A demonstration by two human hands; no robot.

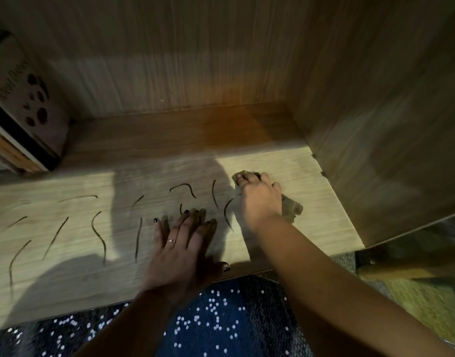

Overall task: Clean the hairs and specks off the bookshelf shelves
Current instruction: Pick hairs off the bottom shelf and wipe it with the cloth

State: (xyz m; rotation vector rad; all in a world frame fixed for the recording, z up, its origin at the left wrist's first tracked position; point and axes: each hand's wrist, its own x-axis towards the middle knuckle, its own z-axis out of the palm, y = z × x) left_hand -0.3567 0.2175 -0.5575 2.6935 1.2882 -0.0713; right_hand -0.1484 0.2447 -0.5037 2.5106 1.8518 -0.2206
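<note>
A light wooden shelf (311,171) fills the view, with several dark curved hairs (98,235) scattered over its left and middle. My right hand (259,199) grips a crumpled brownish cloth (292,208) and presses it on the shelf near the right end, beside the rightmost hairs. My left hand (182,243) lies flat on the shelf with fingers spread, just left of the right hand, its thumb at the front edge. One short hair sits right at its fingertips.
Books (22,112) stand at the shelf's far left. The back panel (182,60) and the right side wall (388,124) close the compartment. Below the front edge lies dark blue fabric with white dots (221,318).
</note>
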